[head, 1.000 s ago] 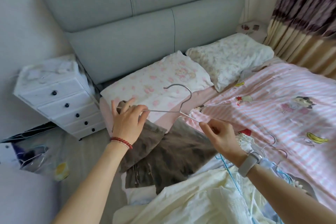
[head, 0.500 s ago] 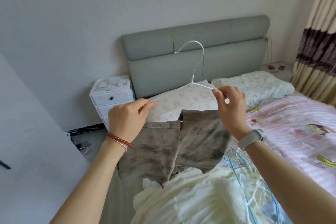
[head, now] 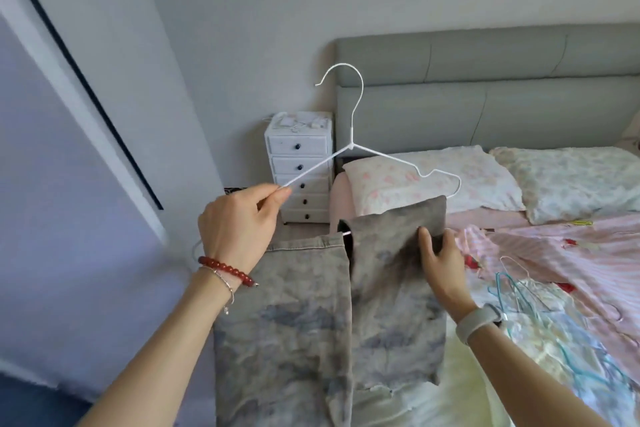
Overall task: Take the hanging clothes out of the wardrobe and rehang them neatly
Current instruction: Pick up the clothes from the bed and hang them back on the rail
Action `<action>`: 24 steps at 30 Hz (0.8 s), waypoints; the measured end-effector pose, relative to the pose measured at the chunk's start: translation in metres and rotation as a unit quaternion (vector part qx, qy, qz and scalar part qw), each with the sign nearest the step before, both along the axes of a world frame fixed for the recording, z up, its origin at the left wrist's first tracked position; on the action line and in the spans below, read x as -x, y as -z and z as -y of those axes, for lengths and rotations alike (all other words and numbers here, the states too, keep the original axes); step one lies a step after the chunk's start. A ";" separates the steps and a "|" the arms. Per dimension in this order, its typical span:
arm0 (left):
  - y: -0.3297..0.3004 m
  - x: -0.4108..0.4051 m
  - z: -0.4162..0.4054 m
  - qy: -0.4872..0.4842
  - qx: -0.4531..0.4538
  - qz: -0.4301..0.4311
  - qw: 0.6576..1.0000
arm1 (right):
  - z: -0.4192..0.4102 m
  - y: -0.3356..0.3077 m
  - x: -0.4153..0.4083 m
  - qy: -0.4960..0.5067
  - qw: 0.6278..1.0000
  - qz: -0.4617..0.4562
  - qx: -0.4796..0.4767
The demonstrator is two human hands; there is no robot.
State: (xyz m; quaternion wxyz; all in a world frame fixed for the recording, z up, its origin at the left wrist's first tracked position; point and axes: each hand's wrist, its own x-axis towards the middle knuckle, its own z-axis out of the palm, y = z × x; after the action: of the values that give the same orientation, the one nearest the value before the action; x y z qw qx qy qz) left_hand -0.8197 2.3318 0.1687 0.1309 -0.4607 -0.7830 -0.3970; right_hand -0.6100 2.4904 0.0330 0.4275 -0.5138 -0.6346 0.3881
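Note:
A white wire hanger (head: 351, 146) is held upright in front of me, hook at the top. My left hand (head: 239, 222) pinches its left arm near the end. Grey washed trousers (head: 311, 315) hang folded over the hanger's lower bar, two legs draping down side by side. My right hand (head: 441, 263) grips the upper right edge of the right leg, thumb on the front of the cloth. The lower bar is mostly hidden by the fabric.
A bed with a pink striped cover (head: 554, 253) and two pillows (head: 450, 177) lies to the right. Several loose wire hangers (head: 519, 281) and pale yellow clothes (head: 485, 374) lie on it. A white drawer unit (head: 299, 166) stands by the grey headboard (head: 485, 97). A pale door panel (head: 69, 184) is at left.
The hanger with the trousers has been lifted off the bed and swung left. My right hand left the hanger's arm and took the trouser edge. The view turned left.

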 end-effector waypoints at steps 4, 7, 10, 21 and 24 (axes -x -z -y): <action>0.022 0.014 0.055 -0.022 0.054 0.064 0.996 | 0.029 0.010 0.028 -0.018 0.999 0.022 -0.031; 0.040 0.028 0.106 -0.027 0.091 0.173 0.980 | 0.056 0.011 0.052 -0.073 0.996 0.033 -0.038; 0.056 0.037 0.164 -0.019 0.128 0.228 0.965 | 0.088 0.004 0.078 -0.134 0.987 0.050 -0.070; 0.075 0.059 0.371 -0.265 0.097 0.204 0.937 | 0.261 -0.016 0.166 -0.353 0.931 0.031 -0.087; 0.085 0.064 0.421 -0.349 0.122 0.184 0.911 | 0.314 -0.032 0.191 -0.434 0.894 0.022 -0.109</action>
State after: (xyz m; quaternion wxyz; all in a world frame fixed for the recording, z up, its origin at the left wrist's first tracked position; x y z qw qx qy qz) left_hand -0.8835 1.9111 0.0837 0.0577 -0.0896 -0.9464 -0.3049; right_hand -0.8009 2.1762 0.0650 0.2565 -0.1459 -0.8419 0.4518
